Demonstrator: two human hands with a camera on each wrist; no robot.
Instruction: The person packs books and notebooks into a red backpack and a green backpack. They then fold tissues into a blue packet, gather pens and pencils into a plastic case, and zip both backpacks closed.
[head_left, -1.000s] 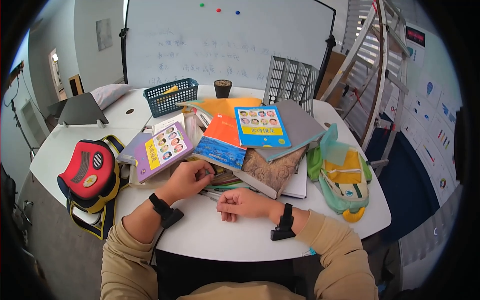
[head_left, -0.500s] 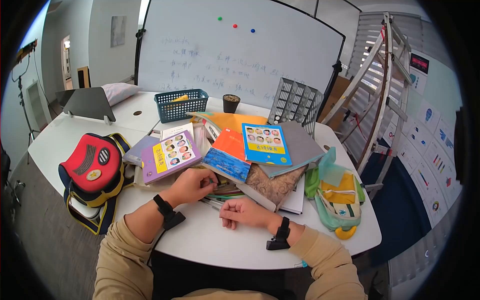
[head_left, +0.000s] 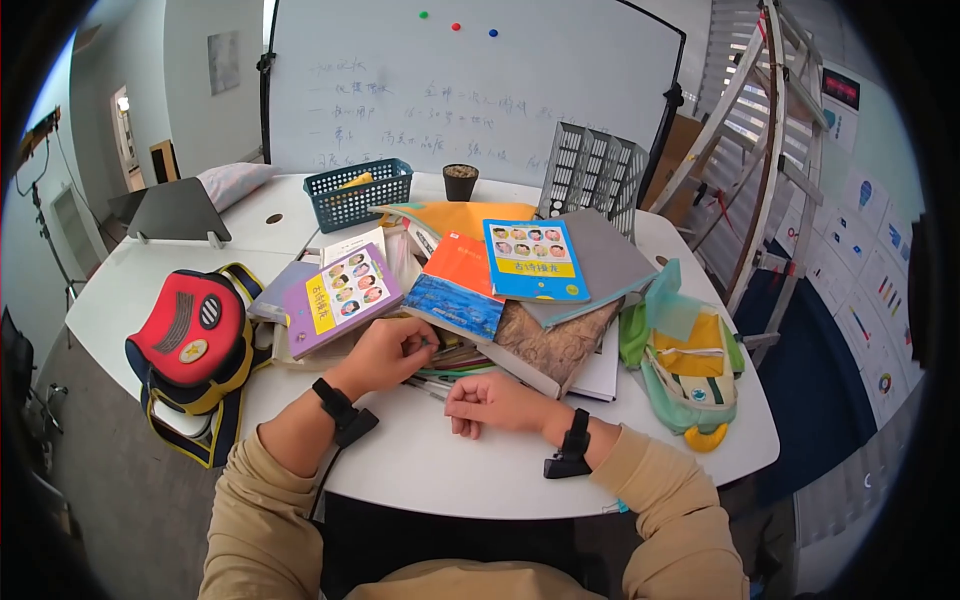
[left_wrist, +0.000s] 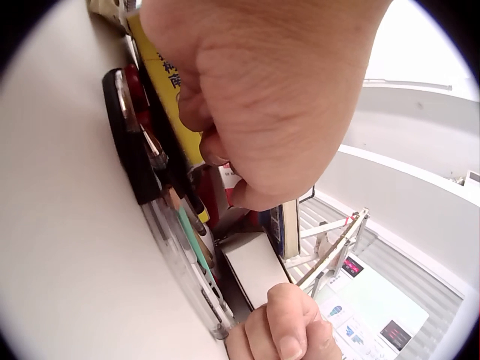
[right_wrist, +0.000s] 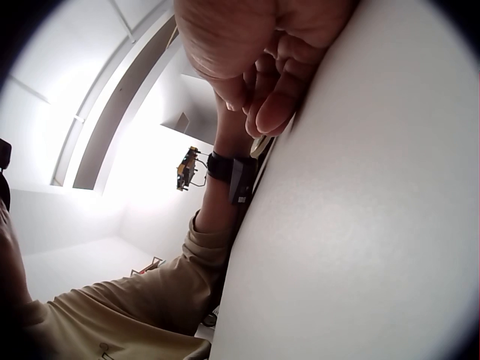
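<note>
My left hand (head_left: 385, 352), fingers loosely curled, is at the front of a heap of books, just below an orange-and-blue book (head_left: 456, 288) and a purple book (head_left: 340, 300). Nothing shows in its grasp. Under it, in the left wrist view, lie pencils (left_wrist: 196, 244) and a black pen case (left_wrist: 124, 135) beside a yellow book (left_wrist: 169, 97). On the white table (head_left: 420, 460), my right hand (head_left: 505, 408) rests with relaxed, bent fingers and holds nothing. A blue book (head_left: 535, 262) tops a grey folder (head_left: 605, 275) and a brown patterned item (head_left: 545, 345) on the heap's right.
A red schoolbag (head_left: 190, 330) stands at the left, a green-and-yellow small backpack (head_left: 690, 375) at the right. Behind the heap are a blue basket (head_left: 358, 200), a small plant pot (head_left: 460, 182) and a grey file rack (head_left: 595, 180). A whiteboard (head_left: 480, 90) rises beyond.
The head view shifts slightly between frames. Both hands stay in the same places with fingers loosely bent, and the books and bags have not moved.
</note>
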